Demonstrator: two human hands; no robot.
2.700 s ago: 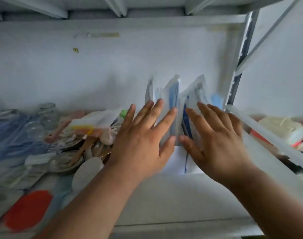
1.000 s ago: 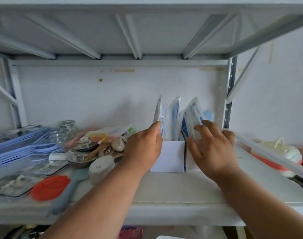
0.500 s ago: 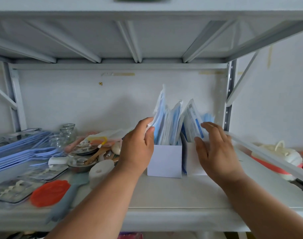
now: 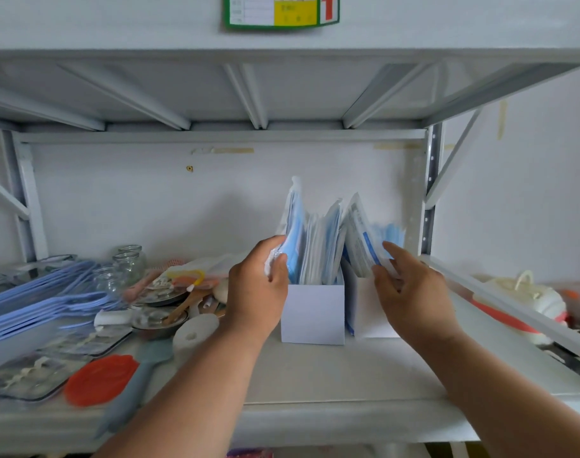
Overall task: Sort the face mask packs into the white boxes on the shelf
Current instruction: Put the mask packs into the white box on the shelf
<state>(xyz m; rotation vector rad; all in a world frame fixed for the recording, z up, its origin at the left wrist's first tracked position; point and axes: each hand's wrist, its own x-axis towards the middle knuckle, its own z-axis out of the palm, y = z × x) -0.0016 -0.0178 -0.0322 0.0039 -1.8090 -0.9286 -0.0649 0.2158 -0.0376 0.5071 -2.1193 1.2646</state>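
Gripping a clear-wrapped blue mask pack (image 4: 290,233) between thumb and curled fingers (image 4: 279,269), the left hand (image 4: 257,289) held it upright at the left edge of the left white box (image 4: 312,312), the pack's top standing above all the others. More mask packs (image 4: 323,246) stood on end inside that same box, pressed close together. The right hand (image 4: 414,292) pinched the lower corner of a printed mask pack (image 4: 359,239) that leaned to the left out of the right white box (image 4: 369,312); its thumb lay on the pack's front face and its forefinger reached up along the pack's right edge. Behind that pack, a bunch of loose blue masks (image 4: 389,234) showed at the back of the right box. Both boxes stood side by side, touching or nearly so, on the white metal shelf (image 4: 315,375), close to its right upright post (image 4: 430,206).

To the left of the boxes lay a clutter: small glass jars (image 4: 130,262), a white roll (image 4: 196,332), an orange-red lid (image 4: 100,380), a grey-handled spatula (image 4: 133,388), and a stack of blue hangers (image 4: 40,302) at the far left. A green-bordered label (image 4: 282,11) with a red arrow was stuck on the front of the shelf above.
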